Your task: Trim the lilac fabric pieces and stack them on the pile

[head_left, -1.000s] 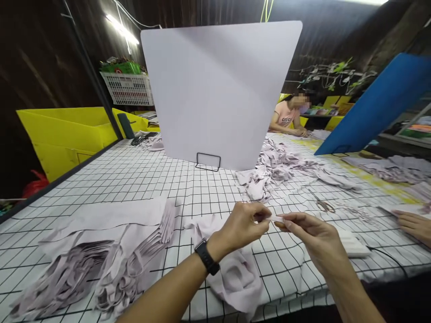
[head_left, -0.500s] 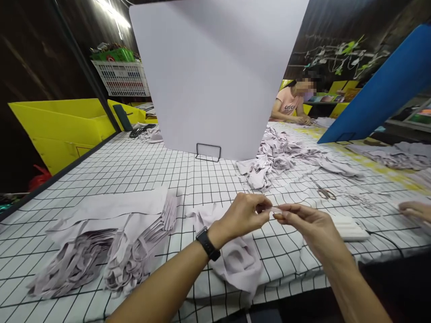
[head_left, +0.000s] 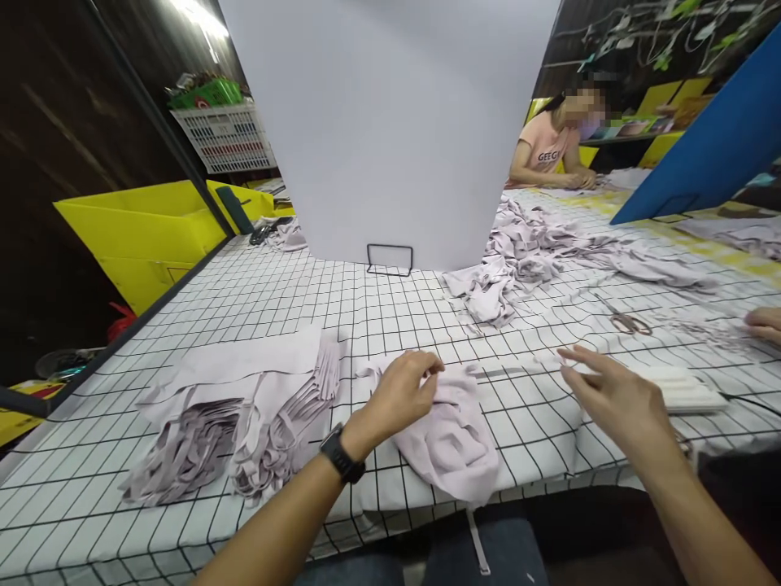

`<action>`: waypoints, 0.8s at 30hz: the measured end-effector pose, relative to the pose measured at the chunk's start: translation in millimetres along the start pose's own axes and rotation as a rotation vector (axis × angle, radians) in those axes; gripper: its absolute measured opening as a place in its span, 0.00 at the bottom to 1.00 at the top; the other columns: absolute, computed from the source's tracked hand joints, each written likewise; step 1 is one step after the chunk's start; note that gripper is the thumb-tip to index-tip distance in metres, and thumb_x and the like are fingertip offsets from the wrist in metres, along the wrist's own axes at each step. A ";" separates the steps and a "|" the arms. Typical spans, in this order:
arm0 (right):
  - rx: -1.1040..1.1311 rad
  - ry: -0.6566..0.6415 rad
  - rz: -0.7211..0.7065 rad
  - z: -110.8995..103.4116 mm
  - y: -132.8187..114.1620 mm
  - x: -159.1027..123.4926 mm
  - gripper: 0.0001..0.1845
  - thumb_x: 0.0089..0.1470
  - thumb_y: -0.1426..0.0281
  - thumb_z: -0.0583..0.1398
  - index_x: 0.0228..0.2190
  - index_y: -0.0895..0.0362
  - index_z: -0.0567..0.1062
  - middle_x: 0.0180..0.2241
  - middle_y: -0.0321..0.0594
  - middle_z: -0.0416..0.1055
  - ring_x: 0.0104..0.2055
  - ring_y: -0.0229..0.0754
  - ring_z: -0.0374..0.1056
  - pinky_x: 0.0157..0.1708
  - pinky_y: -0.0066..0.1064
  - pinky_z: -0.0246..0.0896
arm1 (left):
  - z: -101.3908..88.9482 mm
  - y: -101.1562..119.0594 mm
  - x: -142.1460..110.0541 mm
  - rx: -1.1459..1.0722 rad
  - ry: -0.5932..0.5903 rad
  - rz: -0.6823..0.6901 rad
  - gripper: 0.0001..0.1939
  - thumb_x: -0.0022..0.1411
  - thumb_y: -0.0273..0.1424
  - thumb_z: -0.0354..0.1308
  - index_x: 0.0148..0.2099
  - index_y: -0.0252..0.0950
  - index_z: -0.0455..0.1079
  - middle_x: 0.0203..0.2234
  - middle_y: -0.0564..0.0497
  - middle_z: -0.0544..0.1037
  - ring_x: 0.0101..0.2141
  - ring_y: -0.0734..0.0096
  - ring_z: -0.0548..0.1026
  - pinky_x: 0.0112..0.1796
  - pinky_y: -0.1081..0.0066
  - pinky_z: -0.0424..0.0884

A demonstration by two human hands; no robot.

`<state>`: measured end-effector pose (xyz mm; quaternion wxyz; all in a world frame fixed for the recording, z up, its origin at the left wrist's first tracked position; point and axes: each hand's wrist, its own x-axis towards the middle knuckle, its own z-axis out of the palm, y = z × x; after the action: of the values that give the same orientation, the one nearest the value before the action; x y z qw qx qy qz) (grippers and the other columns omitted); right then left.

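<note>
A crumpled pale lilac cloth piece (head_left: 455, 448) lies before me near the table's front edge. My left hand (head_left: 396, 399), a black watch on its wrist, is over its upper left part, with a gap between the curled fingers and thumb. From the cloth a thin pale strap (head_left: 509, 369) runs right across the table. By the strap's far end is my right hand (head_left: 616, 399), its fingers apart and nothing visibly gripped. A neat stack of lilac pieces with straps (head_left: 244, 391) lies to the left.
Scissors (head_left: 631, 324) and a white power strip (head_left: 687, 391) lie at the right, near another person's hand (head_left: 765, 325). A large white board (head_left: 396, 138) stands ahead, beside a loose lilac heap (head_left: 530, 244). A co-worker (head_left: 549, 155) sits behind; a blue board (head_left: 701, 155) leans at right.
My hands have parted, the left moving left and the right moving right, from a pinch on a small pale strip. The strap now lies stretched out on the table. The view has shifted.
</note>
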<state>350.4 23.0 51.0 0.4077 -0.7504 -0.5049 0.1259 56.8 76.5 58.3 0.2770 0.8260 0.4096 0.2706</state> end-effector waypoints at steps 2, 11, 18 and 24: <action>-0.135 -0.067 -0.156 7.3 4.7 -25.7 0.18 0.57 0.56 0.61 0.43 0.50 0.83 0.53 0.47 0.76 0.41 0.59 0.78 0.41 0.54 0.73 | -7.8 -15.8 -22.5 0.122 -0.055 -0.012 0.14 0.63 0.17 0.50 0.42 0.36 0.73 0.38 0.48 0.79 0.41 0.62 0.74 0.43 0.62 0.70; 0.025 -0.405 -0.581 61.7 -15.7 -139.5 0.07 0.61 0.68 0.60 0.36 0.48 0.80 0.42 0.45 0.77 0.45 0.53 0.75 0.42 0.42 0.73 | -12.4 -21.0 -42.5 0.559 -0.237 0.145 0.15 0.63 0.16 0.50 0.44 0.36 0.72 0.40 0.44 0.76 0.48 0.55 0.68 0.50 0.50 0.62; -0.051 -0.577 -0.651 50.4 -23.2 -115.4 0.10 0.59 0.73 0.57 0.33 0.50 0.78 0.37 0.42 0.80 0.36 0.47 0.77 0.35 0.36 0.73 | -27.5 -26.3 -72.1 0.496 0.010 0.141 0.12 0.63 0.15 0.51 0.36 0.36 0.70 0.40 0.46 0.77 0.49 0.56 0.70 0.53 0.50 0.60; 0.039 -0.437 -0.404 35.5 -33.9 -84.3 0.10 0.58 0.63 0.58 0.33 0.49 0.80 0.32 0.40 0.80 0.36 0.52 0.76 0.35 0.40 0.71 | -54.7 -18.0 -87.2 -0.128 -0.089 -0.017 0.06 0.60 0.22 0.60 0.36 0.40 0.72 0.38 0.50 0.81 0.62 0.53 0.65 0.61 0.47 0.54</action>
<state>268.2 -27.0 34.6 0.3204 -0.5820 -0.7173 0.2103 -34.7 26.6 65.2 0.3493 0.8144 0.3857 0.2569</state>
